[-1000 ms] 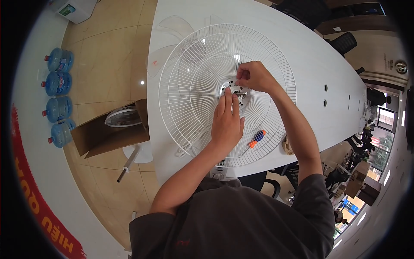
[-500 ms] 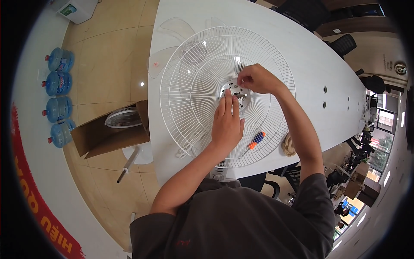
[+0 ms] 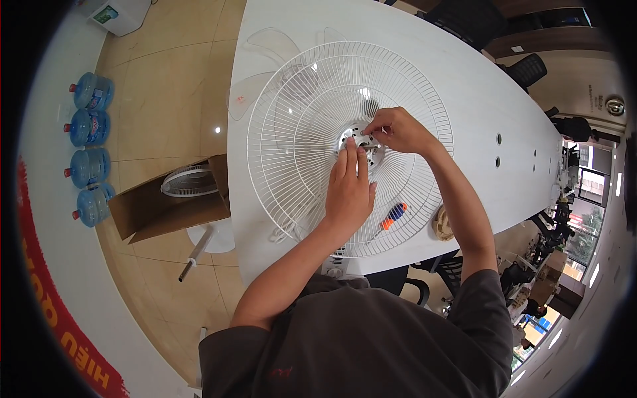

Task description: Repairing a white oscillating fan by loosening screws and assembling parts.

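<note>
A round white wire fan grille point(image 3: 264, 109) lies over the white table, with a pale hub plate point(image 3: 346, 134) and a metal shaft point(image 3: 373, 146) at its middle. My left hand point(image 3: 350, 192) rests on the near side of the hub, its fingers stretched toward the shaft. Just beyond the shaft, my right hand point(image 3: 400, 131) pinches thumb and fingertips together at the plate's edge. Whatever sits in that pinch is too small to make out. Through the wires shows a screwdriver point(image 3: 395, 214) with an orange and blue handle. A clear fan blade point(image 3: 273, 44) lies partly under the grille's far left.
A beige ring-shaped roll point(image 3: 443, 225) lies by the table's near edge. On the floor at left are an open cardboard box point(image 3: 152, 209) holding another grille point(image 3: 191, 180), a white stand base point(image 3: 219, 240) with a pole, and several blue water bottles point(image 3: 90, 127). Office chairs point(image 3: 415, 286) stand close by.
My right hand has dropped slightly toward me, its fingertips now lower against the hub plate. My left hand stays in place on the hub.
</note>
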`<state>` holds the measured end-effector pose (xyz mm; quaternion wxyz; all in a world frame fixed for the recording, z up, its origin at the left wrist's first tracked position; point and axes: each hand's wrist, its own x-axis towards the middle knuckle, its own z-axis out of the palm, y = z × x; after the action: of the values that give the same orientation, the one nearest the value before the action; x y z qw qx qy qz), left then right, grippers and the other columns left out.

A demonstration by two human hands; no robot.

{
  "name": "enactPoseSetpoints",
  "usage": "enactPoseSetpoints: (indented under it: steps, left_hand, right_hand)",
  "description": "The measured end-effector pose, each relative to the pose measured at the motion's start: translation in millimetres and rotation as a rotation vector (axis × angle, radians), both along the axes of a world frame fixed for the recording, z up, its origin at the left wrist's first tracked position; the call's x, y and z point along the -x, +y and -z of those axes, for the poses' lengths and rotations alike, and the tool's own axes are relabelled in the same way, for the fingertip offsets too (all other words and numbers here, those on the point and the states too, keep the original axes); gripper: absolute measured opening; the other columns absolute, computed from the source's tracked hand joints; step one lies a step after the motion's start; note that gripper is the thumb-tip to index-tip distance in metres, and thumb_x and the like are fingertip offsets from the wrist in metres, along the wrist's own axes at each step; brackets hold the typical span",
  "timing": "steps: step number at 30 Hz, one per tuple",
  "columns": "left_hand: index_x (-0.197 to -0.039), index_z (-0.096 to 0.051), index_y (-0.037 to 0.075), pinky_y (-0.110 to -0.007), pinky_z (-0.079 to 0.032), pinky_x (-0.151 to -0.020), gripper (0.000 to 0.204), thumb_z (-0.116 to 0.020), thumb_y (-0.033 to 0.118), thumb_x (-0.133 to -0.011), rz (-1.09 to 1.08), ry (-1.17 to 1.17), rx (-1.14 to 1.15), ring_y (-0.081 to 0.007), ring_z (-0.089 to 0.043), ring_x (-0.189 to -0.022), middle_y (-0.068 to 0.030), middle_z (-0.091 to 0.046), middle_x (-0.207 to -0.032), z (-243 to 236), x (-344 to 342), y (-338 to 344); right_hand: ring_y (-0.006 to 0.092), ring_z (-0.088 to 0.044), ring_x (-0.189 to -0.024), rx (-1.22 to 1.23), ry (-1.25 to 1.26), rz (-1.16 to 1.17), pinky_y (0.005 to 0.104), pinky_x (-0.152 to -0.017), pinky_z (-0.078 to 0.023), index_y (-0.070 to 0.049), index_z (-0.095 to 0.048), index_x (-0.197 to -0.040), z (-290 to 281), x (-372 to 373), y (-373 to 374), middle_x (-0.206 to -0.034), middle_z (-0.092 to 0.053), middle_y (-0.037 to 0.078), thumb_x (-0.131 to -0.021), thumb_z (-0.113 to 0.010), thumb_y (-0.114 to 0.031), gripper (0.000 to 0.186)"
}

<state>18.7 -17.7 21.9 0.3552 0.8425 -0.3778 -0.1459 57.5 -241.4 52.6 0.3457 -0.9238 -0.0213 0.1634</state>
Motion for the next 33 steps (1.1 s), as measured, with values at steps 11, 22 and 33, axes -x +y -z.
enactPoseSetpoints:
  steps: [11,22,33]
  left_hand:
    - [-0.146,-0.038,-0.012,-0.05,-0.032,-0.116,0.078,-0.074,0.022,-0.086,-0.006,-0.01,-0.002,-0.0432,-0.031,-0.144,-0.0318,-0.025,-0.159,1.2,-0.7,0.0]
    - [-0.143,-0.041,-0.014,-0.05,-0.032,-0.116,0.076,-0.075,0.021,-0.085,-0.004,-0.01,0.027,-0.0445,-0.034,-0.142,-0.0333,-0.027,-0.157,3.8,0.6,1.0]
    - [-0.149,-0.032,-0.012,-0.052,-0.024,-0.12,0.084,-0.075,0.018,-0.083,0.045,-0.066,0.128,-0.0474,-0.031,-0.143,-0.0342,-0.027,-0.157,28.5,-0.9,-12.0]
  right_hand:
    - [0.0184,-0.062,-0.07,-0.039,-0.047,0.017,0.032,-0.061,-0.049,-0.003,-0.077,-0.092,4.6,-0.8,3.0,-0.08,-0.069,0.008,-0.079,-0.067,-0.002,0.016]
    - [0.0159,-0.067,-0.077,0.012,-0.074,0.375,0.0282,-0.071,-0.053,-0.001,-0.073,-0.101,-34.5,45.2,-8.6,-0.086,-0.072,0.008,-0.087,-0.065,-0.002,0.017]
    - [0.0123,-0.057,-0.053,-0.201,-0.134,1.686,0.029,-0.048,-0.047,0.002,-0.067,-0.093,53.4,272.3,44.4,-0.067,-0.062,0.005,-0.096,-0.064,-0.018,0.02]
